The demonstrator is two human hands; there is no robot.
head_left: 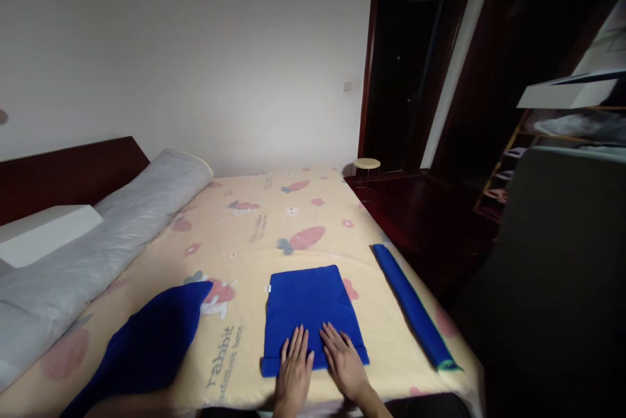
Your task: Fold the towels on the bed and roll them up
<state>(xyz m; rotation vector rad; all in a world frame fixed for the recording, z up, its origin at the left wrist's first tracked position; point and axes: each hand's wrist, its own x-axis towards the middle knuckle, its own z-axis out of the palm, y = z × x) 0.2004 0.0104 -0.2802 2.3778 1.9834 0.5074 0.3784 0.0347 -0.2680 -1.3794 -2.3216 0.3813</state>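
Note:
A blue cloth [313, 300], folded into a rough rectangle, lies on the bed in front of me. Its near edge has a narrow folded or rolled strip, and a small white tag sticks out at its left side. My left hand [295, 366] rests on the near edge with fingers stretched forward. Beside it, my right hand [343, 362] lies flat on the same cloth, fingers slightly spread. To the right is a rolled blue cloth [411, 304] with green edging. A loose, crumpled blue cloth [154, 336] lies at the left.
The bed [254, 229] has a yellow sheet with carrot and rabbit prints. Along its left side runs a grey rolled bedding piece [132, 209] with a white box [51, 232] on it. Beyond stand a round stool [366, 163] and a dark door [403, 79]; shelving [513, 164] is at right.

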